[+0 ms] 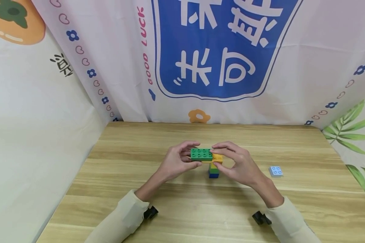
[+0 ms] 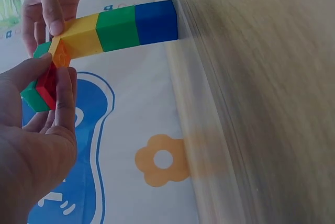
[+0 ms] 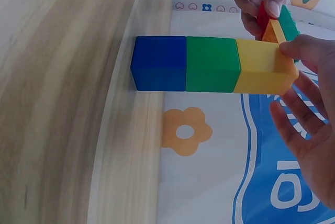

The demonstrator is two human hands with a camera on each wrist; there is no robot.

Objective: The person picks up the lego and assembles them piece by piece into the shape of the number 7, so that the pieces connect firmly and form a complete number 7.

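Note:
An upright tower of toy building bricks stands on the table: a blue brick (image 3: 159, 63) at the bottom, a green brick (image 3: 213, 64) above it, then a yellow brick (image 3: 261, 67). At its top, a long green brick (image 1: 201, 154) extends leftward, with a red brick (image 2: 48, 87) under it and a hollow-bottomed orange brick (image 2: 61, 51) beside the red one. My left hand (image 1: 177, 161) pinches the green and red bricks between thumb and fingers. With thumb and fingers, my right hand (image 1: 238, 165) grips the tower's yellow-orange top end; the exact contact is partly hidden.
A light blue brick (image 1: 275, 171) lies on the wooden table (image 1: 200, 209) to the right of the tower. Behind the table's far edge hangs a printed cloth (image 1: 134, 94). Black devices (image 1: 151, 213) sit at both wrists.

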